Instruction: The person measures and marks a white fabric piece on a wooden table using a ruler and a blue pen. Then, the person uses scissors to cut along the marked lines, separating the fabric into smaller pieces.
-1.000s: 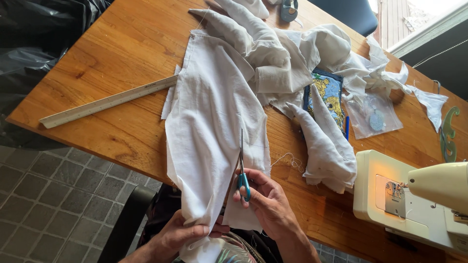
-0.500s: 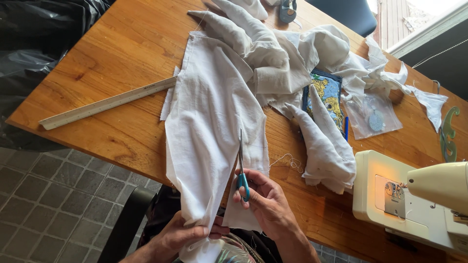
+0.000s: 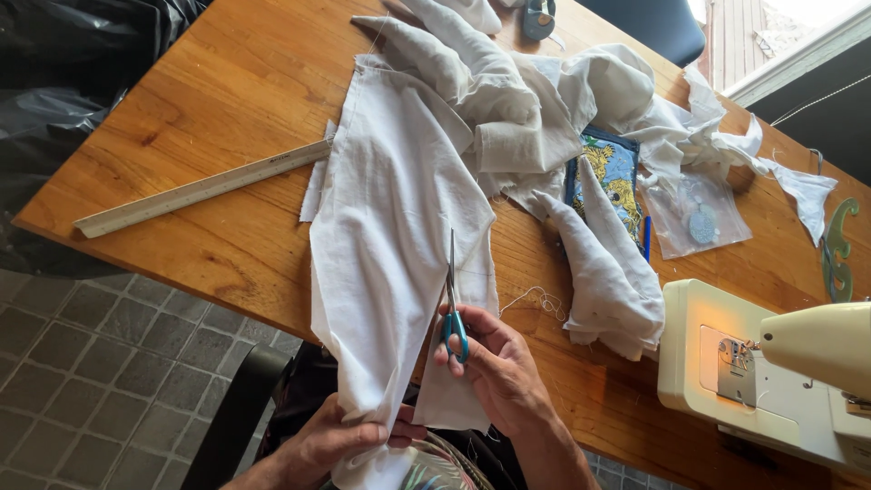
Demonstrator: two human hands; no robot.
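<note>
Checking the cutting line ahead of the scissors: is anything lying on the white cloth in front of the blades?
Nothing visible does. The right hand holds the scissors in the white cloth; ahead lies bare fabric. The ruler lies off to the side, and the left hand grips the cloth behind the blades.

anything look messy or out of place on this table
Mostly clutter: crumpled white fabric is heaped over a blue and yellow patterned item, half burying it. A loose thread trails on the wooden table. The long ruler lies askew beside the cloth being cut.
</note>
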